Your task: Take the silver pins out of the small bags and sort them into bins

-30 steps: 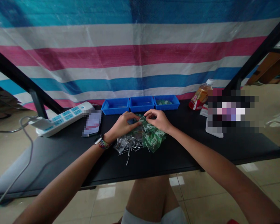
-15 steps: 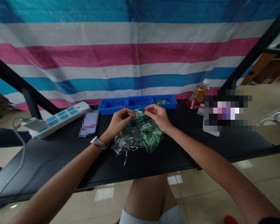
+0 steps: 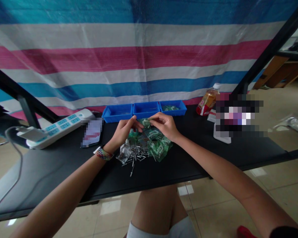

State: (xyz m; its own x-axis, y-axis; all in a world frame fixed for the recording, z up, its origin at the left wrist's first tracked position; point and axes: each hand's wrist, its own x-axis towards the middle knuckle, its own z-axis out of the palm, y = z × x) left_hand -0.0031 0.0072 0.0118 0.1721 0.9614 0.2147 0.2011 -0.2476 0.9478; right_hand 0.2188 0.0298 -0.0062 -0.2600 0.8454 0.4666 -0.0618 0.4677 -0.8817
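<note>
Black bench (image 3: pixel 64 165): both hands, left hand (image 3: pixel 123 130) and right hand (image 3: pixel 164 125), pinch one green part (image 3: pixel 146 123); pile (image 3: pixel 149 145) largely unsorted, trays (image 3: pixel 144 110) near back edge mostly bare

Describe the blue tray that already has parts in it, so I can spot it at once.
Look along the back edge of the black table, under the striped tarp, where three blue trays sit in a row. It is the right-hand tray, nearest the bottle; it alone shows green parts.

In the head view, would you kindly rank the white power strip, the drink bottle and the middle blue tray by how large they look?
1. White power strip, clearly the longest.
2. Middle blue tray.
3. Drink bottle, lying farther back, so its rank against the tray is unsure.
</note>
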